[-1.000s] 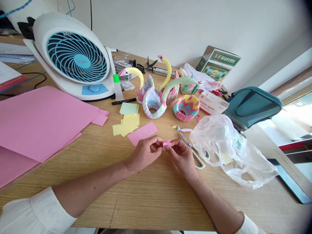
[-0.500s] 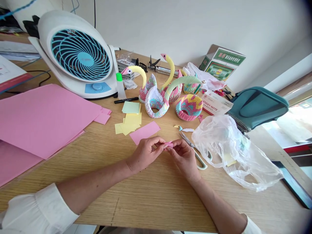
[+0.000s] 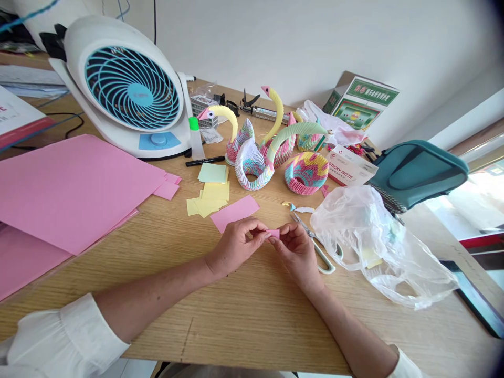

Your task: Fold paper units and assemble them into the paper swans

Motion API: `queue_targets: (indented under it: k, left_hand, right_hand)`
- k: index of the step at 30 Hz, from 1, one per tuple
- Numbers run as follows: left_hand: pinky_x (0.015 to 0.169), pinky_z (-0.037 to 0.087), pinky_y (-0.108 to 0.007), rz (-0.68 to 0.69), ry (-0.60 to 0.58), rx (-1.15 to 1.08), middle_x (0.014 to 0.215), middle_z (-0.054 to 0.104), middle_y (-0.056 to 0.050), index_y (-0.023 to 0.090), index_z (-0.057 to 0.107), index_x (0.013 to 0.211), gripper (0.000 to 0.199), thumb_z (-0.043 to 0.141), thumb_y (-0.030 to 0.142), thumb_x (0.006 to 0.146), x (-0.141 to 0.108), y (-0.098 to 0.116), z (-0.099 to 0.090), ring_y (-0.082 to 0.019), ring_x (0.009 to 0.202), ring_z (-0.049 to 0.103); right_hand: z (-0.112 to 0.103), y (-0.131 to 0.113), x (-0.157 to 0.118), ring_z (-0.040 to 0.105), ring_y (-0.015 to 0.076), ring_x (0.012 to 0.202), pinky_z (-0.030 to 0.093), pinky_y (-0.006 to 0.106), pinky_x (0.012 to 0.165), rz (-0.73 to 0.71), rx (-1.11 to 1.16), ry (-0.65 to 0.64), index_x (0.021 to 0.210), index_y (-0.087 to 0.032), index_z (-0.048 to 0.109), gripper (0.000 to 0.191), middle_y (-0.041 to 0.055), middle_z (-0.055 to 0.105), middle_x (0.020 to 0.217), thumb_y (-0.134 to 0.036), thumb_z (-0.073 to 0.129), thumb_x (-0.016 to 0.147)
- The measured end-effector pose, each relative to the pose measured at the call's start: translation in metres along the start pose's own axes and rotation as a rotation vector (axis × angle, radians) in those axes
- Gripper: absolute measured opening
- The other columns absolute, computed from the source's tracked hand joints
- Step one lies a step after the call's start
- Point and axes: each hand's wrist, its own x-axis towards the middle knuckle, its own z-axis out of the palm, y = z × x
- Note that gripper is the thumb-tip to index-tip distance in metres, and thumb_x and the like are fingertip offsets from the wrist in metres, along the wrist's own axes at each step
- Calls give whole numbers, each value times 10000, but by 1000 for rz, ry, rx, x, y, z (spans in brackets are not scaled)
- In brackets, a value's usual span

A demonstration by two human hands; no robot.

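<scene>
Between the fingertips of both hands is a small folded piece of pink paper [image 3: 273, 233], held just above the wooden table [image 3: 220, 315]. My left hand [image 3: 239, 245] pinches its left end, thumb in front. The right end is pinched by my right hand [image 3: 295, 252]; the fingers hide part of the paper. Just beyond my left hand lies a pink paper strip [image 3: 235, 212]. Scissors [image 3: 321, 252] with pale handles lie beside my right hand, partly covered by it. Yellow paper slips [image 3: 208, 200] and a light green slip [image 3: 211, 172] are stacked farther back.
Folded-paper swans [image 3: 254, 165] and a round paper bowl [image 3: 306, 173] stand behind. A fan [image 3: 134, 94] and large pink sheets [image 3: 79, 189] occupy the left. To the right are a crumpled plastic bag [image 3: 374, 241], a sticky note box [image 3: 350, 165] and a teal case [image 3: 423, 170].
The pink paper between my fingertips has turned slightly and shows a flatter face. Both hands keep their pinch in nearly the same place; the view shifts a little.
</scene>
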Motion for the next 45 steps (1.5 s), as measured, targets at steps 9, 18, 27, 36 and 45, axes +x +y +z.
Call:
queue_targets:
  k: [9, 18, 27, 36, 45]
  left_hand:
    - [536, 450, -208, -140, -11, -154, 744, 635, -7, 140, 652, 802, 213, 613, 328, 893, 1, 1, 0, -97, 586, 531]
    - [502, 363, -204, -209, -5, -246, 685, 595, 12, 135, 640, 767, 235, 628, 346, 871, 1, 5, 1, -76, 542, 441]
    - [480, 340, -206, -235, 7, -341, 658, 557, 26, 143, 646, 829, 275, 632, 413, 881, 0, -3, 5, -79, 533, 413]
    - [483, 364, -192, -316, 36, -456, 747, 625, -1, 145, 648, 839, 311, 657, 455, 850, 1, -2, 6, -77, 567, 445]
    - [479, 371, -189, -398, 78, -491, 729, 606, 7, 142, 645, 801, 342, 703, 478, 773, 2, 0, 8, -79, 589, 465]
  right_hand:
    - [4, -4, -2, 582, 175, 788, 481, 294, 725, 117, -84, -169, 905, -197, 629, 238, 25, 635, 853, -405, 722, 836]
    - [7, -1, -1, 488, 133, 680, 397, 258, 626, 140, -58, -116, 828, -183, 622, 216, -4, 595, 758, -385, 693, 857]
    - [4, -4, 1, 436, 114, 587, 338, 253, 562, 135, -67, -74, 706, -181, 632, 285, -26, 554, 629, -422, 733, 820]
    - [1, -13, 1, 508, 140, 637, 391, 275, 620, 27, -187, -42, 699, -181, 663, 292, 6, 594, 665, -397, 655, 894]
    - [11, -5, 1, 489, 134, 621, 391, 260, 597, 118, -50, -114, 765, -190, 636, 263, -12, 602, 679, -433, 715, 827]
